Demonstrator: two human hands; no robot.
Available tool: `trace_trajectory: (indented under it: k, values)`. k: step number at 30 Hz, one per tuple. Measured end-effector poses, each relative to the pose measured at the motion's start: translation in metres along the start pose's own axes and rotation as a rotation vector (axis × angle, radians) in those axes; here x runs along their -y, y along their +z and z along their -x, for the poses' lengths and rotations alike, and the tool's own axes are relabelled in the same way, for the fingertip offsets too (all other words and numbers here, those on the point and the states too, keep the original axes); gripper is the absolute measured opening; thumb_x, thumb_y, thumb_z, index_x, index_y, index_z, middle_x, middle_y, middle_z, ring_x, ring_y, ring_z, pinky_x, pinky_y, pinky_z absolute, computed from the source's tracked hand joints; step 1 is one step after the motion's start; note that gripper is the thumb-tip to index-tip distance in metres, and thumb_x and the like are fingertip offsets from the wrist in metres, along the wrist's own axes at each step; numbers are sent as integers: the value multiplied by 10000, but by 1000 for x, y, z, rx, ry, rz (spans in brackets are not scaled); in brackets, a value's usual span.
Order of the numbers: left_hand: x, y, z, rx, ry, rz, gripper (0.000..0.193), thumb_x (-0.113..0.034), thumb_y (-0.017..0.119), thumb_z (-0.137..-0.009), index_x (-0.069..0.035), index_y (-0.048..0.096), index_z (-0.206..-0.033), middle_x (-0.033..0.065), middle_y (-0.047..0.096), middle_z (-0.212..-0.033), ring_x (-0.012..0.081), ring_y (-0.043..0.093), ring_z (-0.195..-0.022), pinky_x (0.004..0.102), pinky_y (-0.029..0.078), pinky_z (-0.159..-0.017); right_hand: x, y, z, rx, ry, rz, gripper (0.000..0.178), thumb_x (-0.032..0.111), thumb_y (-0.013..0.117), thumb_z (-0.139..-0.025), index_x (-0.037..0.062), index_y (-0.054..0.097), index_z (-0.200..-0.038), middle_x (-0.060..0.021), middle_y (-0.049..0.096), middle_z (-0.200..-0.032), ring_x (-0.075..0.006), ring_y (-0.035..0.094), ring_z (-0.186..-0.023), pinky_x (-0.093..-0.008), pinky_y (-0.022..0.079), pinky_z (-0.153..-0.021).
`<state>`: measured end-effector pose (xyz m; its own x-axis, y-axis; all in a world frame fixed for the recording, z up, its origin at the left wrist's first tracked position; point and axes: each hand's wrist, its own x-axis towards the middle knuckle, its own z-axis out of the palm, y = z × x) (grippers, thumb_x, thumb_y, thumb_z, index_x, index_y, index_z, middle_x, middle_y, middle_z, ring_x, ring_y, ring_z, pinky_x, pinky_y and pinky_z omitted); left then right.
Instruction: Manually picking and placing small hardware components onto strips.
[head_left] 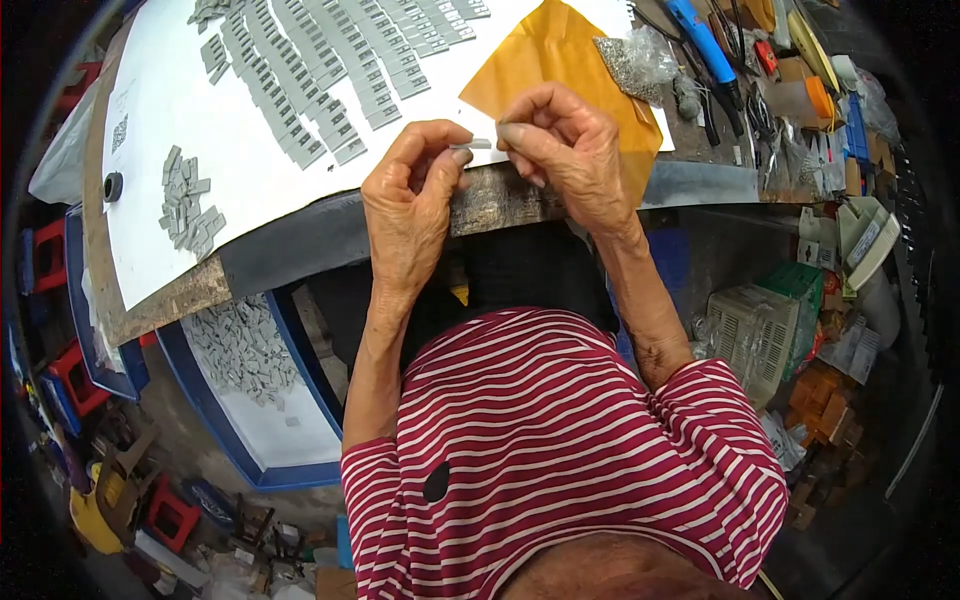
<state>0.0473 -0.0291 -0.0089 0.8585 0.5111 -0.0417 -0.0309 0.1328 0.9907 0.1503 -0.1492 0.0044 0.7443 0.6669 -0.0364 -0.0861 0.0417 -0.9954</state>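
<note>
Over the table's near edge, my left hand (408, 205) pinches a small flat grey piece (478, 144) between thumb and forefinger. The piece points toward my right hand (572, 150), whose thumb and forefinger are pressed together just beside it. Anything between those right fingertips is too small to make out. Beyond my hands, rows of similar grey pieces with dark slots (285, 80) lie on a white sheet (270, 195). A loose heap of grey pieces (188, 205) sits toward the left. Partly behind my right hand lies a brown paper envelope (540, 50).
Right of the envelope are a clear bag of tiny metal parts (632, 65), a blue-handled tool (700, 40) and pliers. A black ring (113, 187) stands at the left. Below the table, a blue tray (265, 475) holds many grey pieces. Boxes crowd the floor at right.
</note>
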Motion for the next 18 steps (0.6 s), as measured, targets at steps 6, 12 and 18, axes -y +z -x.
trace_trajectory:
  k: [6,12,18]
  values:
    - [5,2,1,35,10,22,122,28,532,-809,18,553,-929,16,563,-771,40,521,-659,163,429,-585,-6,-2,4,72,25,21,119,46,589,-797,-8,594,-902,4,568,-699,-24,496,-563,-146,392,-485]
    - [2,8,2,58,28,57,147,27,512,-825,25,542,-969,25,565,-769,48,534,-665,164,444,-617,-10,-2,7,12,-40,234,107,48,585,-795,-6,629,-876,19,567,-678,-10,492,-567,-149,404,-504]
    - [7,7,2,30,-7,75,145,23,498,-842,22,544,-980,32,574,-776,52,538,-657,162,447,-611,-6,-5,8,68,38,102,123,45,593,-785,-10,632,-888,5,573,-675,-23,494,-550,-149,396,-482]
